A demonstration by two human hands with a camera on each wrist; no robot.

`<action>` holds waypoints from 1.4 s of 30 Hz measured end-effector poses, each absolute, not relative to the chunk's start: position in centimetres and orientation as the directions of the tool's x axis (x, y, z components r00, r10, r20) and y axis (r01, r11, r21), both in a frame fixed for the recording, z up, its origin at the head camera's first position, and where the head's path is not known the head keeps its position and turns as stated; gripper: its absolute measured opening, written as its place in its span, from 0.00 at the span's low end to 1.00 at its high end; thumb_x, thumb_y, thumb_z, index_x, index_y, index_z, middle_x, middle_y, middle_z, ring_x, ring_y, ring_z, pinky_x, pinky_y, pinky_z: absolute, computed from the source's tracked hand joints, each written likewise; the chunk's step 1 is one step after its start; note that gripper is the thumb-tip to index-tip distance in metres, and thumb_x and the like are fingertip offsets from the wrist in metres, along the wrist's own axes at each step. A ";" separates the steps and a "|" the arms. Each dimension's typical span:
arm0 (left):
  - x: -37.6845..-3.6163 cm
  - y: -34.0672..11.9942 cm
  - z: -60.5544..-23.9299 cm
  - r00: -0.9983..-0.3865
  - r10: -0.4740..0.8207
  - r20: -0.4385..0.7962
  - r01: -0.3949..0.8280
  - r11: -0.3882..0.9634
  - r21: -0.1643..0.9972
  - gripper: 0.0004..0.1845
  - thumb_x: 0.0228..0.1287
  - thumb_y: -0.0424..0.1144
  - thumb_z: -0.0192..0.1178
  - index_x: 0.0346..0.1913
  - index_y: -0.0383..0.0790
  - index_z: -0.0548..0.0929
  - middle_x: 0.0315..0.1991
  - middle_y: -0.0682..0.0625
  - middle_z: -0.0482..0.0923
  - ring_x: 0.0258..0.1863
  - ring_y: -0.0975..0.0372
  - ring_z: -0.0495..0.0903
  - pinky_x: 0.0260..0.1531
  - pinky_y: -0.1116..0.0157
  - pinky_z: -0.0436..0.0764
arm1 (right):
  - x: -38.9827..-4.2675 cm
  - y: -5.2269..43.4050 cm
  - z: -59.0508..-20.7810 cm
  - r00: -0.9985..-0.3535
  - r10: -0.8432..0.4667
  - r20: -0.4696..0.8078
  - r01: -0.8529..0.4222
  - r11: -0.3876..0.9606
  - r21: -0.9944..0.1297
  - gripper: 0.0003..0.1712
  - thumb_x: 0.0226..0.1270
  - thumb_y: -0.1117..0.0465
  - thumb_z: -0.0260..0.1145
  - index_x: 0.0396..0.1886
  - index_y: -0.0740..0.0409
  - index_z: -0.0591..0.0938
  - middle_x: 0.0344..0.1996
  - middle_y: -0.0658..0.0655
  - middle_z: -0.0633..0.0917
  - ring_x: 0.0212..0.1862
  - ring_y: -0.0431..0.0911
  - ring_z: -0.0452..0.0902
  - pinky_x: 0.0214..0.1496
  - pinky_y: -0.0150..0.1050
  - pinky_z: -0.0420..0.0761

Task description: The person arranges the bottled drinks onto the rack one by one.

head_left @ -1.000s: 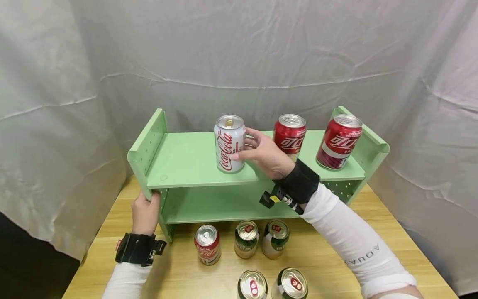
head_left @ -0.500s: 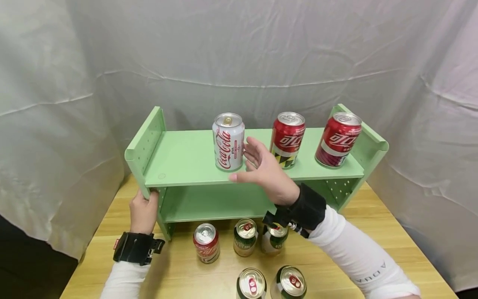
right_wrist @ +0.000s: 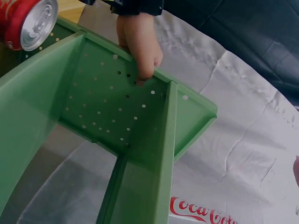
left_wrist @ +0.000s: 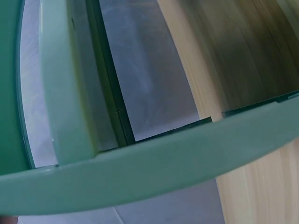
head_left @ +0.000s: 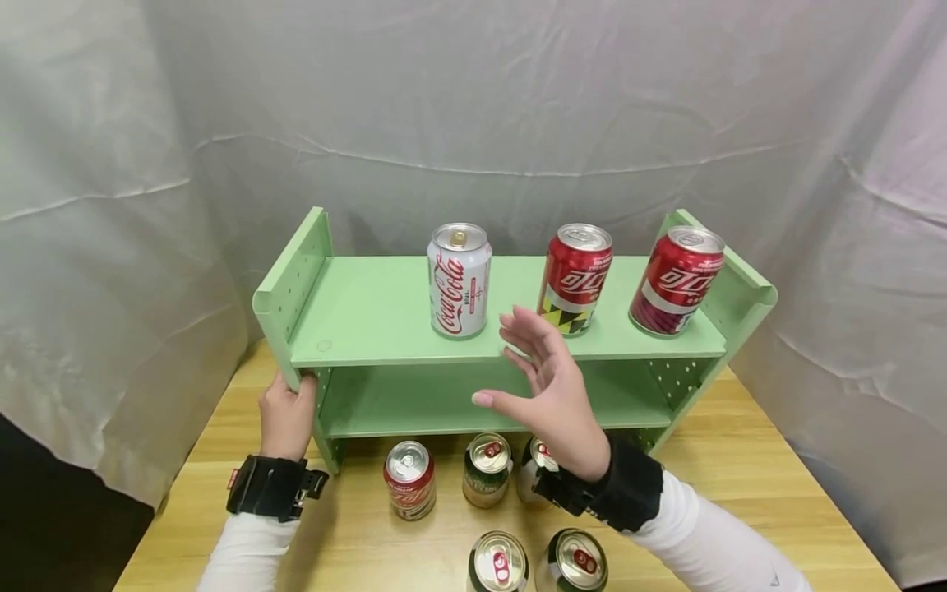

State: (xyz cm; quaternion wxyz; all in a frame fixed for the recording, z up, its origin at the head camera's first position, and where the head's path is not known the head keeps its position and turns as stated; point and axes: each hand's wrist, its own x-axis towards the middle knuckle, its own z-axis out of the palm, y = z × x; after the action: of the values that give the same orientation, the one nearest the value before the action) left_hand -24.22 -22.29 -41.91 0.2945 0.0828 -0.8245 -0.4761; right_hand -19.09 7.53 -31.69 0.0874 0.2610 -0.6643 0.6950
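My left hand [head_left: 287, 418] grips the front edge of the left side panel [head_left: 284, 304] of a green two-tier shelf. In the right wrist view, the left hand [right_wrist: 140, 46] is hooked over that panel's edge. My right hand [head_left: 558, 395] is in front of the shelf, fingers spread and slightly bent, holding nothing. Behind it, apart from the fingers, a white Coca-Cola can [head_left: 459, 281] stands upright on the top board [head_left: 377, 312]. To the right on the same board stand a red Coke can [head_left: 575, 279] and another red can [head_left: 676, 281].
Below the shelf, a red can [head_left: 409, 481] and several green-and-gold cans [head_left: 488, 470] stand on the wooden table [head_left: 370, 559]. The right forearm partly covers one green can [head_left: 534, 460]. The lower board [head_left: 444, 403] spans the shelf. A grey cloth [head_left: 473, 99] hangs behind.
My right hand has let go of the white Coca-Cola can and drawn back down and to the right. The can stays on the top board. My left hand keeps its grip.
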 end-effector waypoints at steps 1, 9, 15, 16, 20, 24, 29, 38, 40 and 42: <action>-24.2 -22.3 -41.9 -0.812 -0.415 0.410 0.147 0.534 0.833 0.08 0.65 0.34 0.48 0.39 0.33 0.76 0.16 0.48 0.64 0.21 0.58 0.68 0.20 0.68 0.66 | -18.9 7.6 -31.9 -0.838 -0.229 0.496 -0.485 -0.104 -0.868 0.52 0.46 0.70 0.75 0.69 0.66 0.55 0.66 0.70 0.62 0.67 0.56 0.59 0.68 0.41 0.62; -24.7 -22.4 -41.6 -0.818 -0.398 0.416 0.162 0.534 0.830 0.06 0.64 0.34 0.48 0.36 0.34 0.74 0.18 0.46 0.62 0.20 0.58 0.65 0.21 0.66 0.63 | -17.9 6.8 -33.7 -0.734 -0.317 0.601 -0.599 -0.117 -0.792 0.44 0.51 0.60 0.74 0.63 0.67 0.60 0.60 0.71 0.68 0.64 0.50 0.66 0.67 0.42 0.63; -24.9 -22.2 -41.5 -0.818 -0.397 0.416 0.171 0.523 0.835 0.05 0.64 0.34 0.49 0.35 0.35 0.73 0.18 0.45 0.65 0.20 0.58 0.66 0.21 0.67 0.65 | -17.7 5.9 -34.1 -0.729 -0.370 0.576 -0.593 -0.079 -0.801 0.42 0.48 0.67 0.75 0.62 0.67 0.63 0.60 0.68 0.70 0.63 0.48 0.67 0.66 0.42 0.64; -24.9 -22.2 -41.5 -0.820 -0.396 0.414 0.170 0.521 0.836 0.05 0.64 0.34 0.49 0.35 0.35 0.73 0.18 0.45 0.65 0.20 0.58 0.66 0.20 0.67 0.65 | -17.6 5.8 -34.2 -0.731 -0.377 0.569 -0.592 -0.065 -0.803 0.42 0.46 0.70 0.75 0.61 0.67 0.64 0.59 0.66 0.71 0.63 0.48 0.68 0.66 0.41 0.65; -24.9 -22.1 -41.7 -0.825 -0.392 0.407 0.168 0.517 0.839 0.06 0.64 0.34 0.49 0.36 0.34 0.74 0.18 0.45 0.65 0.20 0.58 0.66 0.20 0.67 0.65 | -17.6 5.0 -34.7 -0.725 -0.414 0.551 -0.604 -0.004 -0.797 0.43 0.41 0.75 0.75 0.59 0.66 0.66 0.58 0.65 0.73 0.61 0.50 0.69 0.64 0.41 0.66; -24.9 -22.1 -41.8 -0.823 -0.395 0.408 0.167 0.518 0.839 0.07 0.64 0.34 0.49 0.38 0.34 0.75 0.19 0.45 0.65 0.21 0.56 0.67 0.21 0.67 0.65 | -18.0 4.2 -35.5 -0.721 -0.471 0.509 -0.602 0.063 -0.796 0.41 0.44 0.71 0.75 0.60 0.64 0.66 0.58 0.62 0.74 0.61 0.52 0.69 0.64 0.43 0.67; -24.8 -22.3 -41.9 -0.819 -0.400 0.412 0.166 0.523 0.836 0.07 0.64 0.34 0.48 0.37 0.34 0.74 0.18 0.45 0.65 0.23 0.55 0.68 0.23 0.67 0.66 | -18.6 3.3 -36.5 -0.759 -0.531 0.375 -0.526 0.162 -0.835 0.41 0.49 0.63 0.75 0.62 0.57 0.65 0.60 0.55 0.73 0.62 0.49 0.68 0.65 0.45 0.66; -24.4 -22.5 -42.0 -0.819 -0.412 0.399 0.146 0.523 0.840 0.05 0.64 0.35 0.48 0.35 0.35 0.72 0.17 0.47 0.61 0.21 0.56 0.66 0.21 0.67 0.64 | -19.6 2.0 -38.7 -0.801 -0.547 0.245 -0.442 0.264 -0.857 0.45 0.46 0.60 0.77 0.63 0.60 0.65 0.61 0.60 0.72 0.62 0.53 0.68 0.65 0.45 0.65; -24.4 -22.5 -42.0 -0.819 -0.413 0.398 0.144 0.524 0.840 0.05 0.64 0.35 0.48 0.34 0.36 0.72 0.17 0.48 0.60 0.20 0.58 0.65 0.20 0.66 0.63 | -19.8 1.6 -39.3 -0.803 -0.548 0.232 -0.438 0.280 -0.854 0.46 0.44 0.59 0.78 0.63 0.60 0.65 0.61 0.60 0.72 0.62 0.52 0.68 0.65 0.45 0.65; -24.3 -22.5 -42.0 -0.821 -0.413 0.394 0.142 0.521 0.842 0.05 0.65 0.35 0.48 0.34 0.36 0.71 0.16 0.49 0.58 0.18 0.58 0.64 0.19 0.66 0.62 | -19.9 1.3 -39.7 -0.808 -0.550 0.209 -0.426 0.302 -0.853 0.47 0.44 0.58 0.78 0.64 0.60 0.65 0.61 0.59 0.72 0.62 0.51 0.68 0.65 0.44 0.65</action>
State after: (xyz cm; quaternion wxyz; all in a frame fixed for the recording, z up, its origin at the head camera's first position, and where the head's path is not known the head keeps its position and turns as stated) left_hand -24.30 -22.48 -42.04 0.2873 0.0823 -0.8234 -0.4824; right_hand -19.90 1.33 -39.74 -0.0612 0.3035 -0.8045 0.5069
